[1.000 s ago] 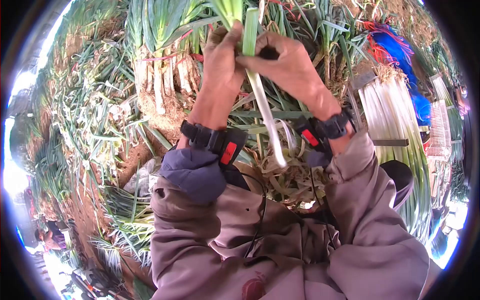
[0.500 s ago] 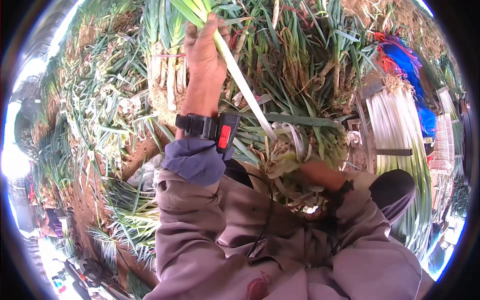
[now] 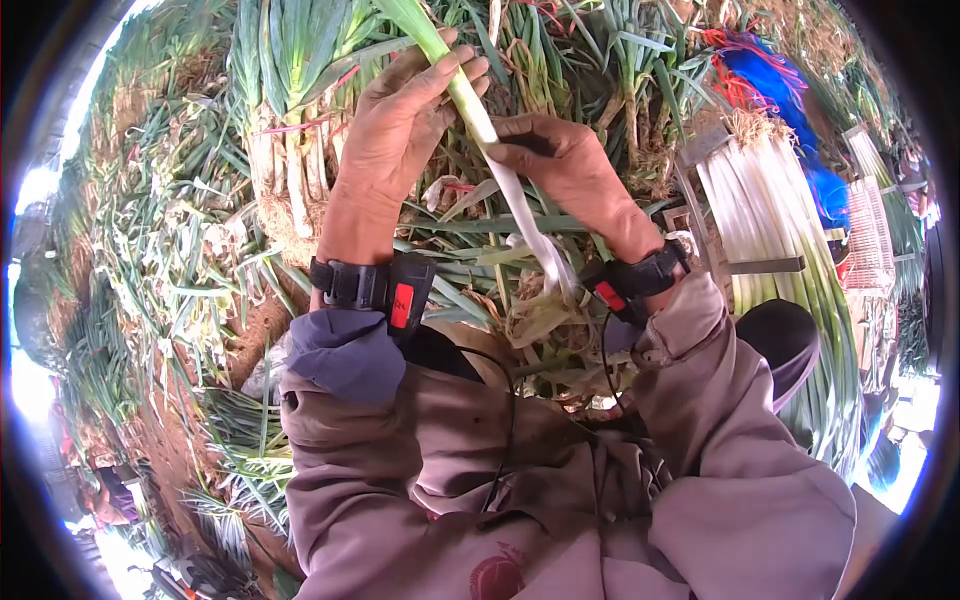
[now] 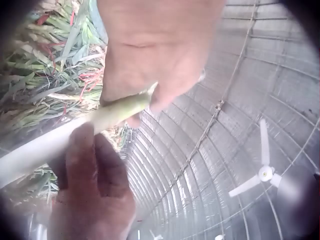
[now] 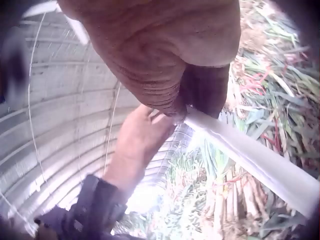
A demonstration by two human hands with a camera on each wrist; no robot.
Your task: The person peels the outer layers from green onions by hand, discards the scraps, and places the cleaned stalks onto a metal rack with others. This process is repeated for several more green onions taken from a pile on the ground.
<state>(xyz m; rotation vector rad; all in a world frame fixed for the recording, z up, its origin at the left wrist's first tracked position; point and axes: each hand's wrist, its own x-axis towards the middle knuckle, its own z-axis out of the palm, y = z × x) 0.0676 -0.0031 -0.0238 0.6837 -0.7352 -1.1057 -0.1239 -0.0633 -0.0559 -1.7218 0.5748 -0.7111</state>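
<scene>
A long green onion (image 3: 515, 200) slants down in front of me in the head view, green leaves at the top and white stalk below. My left hand (image 3: 390, 135) grips it near the green part, thumb across the stalk. Just below, my right hand (image 3: 575, 175) pinches the white stalk between thumb and fingers. In the left wrist view the stalk (image 4: 45, 147) runs between both hands, with a short torn tip by the left hand. The right wrist view shows the white stalk (image 5: 250, 155) leaving my right fingertips. Its lower end overlaps the peelings (image 3: 545, 320) by my lap.
Tied bundles of green onions (image 3: 290, 150) stand ahead on the left. To the right, cleaned white-stalked onions (image 3: 765, 205) lie in a rack beside blue and red string (image 3: 765, 80). Loose leaves (image 3: 190, 220) cover the ground at left.
My right hand went from the onion down to the peelings, then came back up and pinches the white stalk. The left hand kept its grip and shifted slightly.
</scene>
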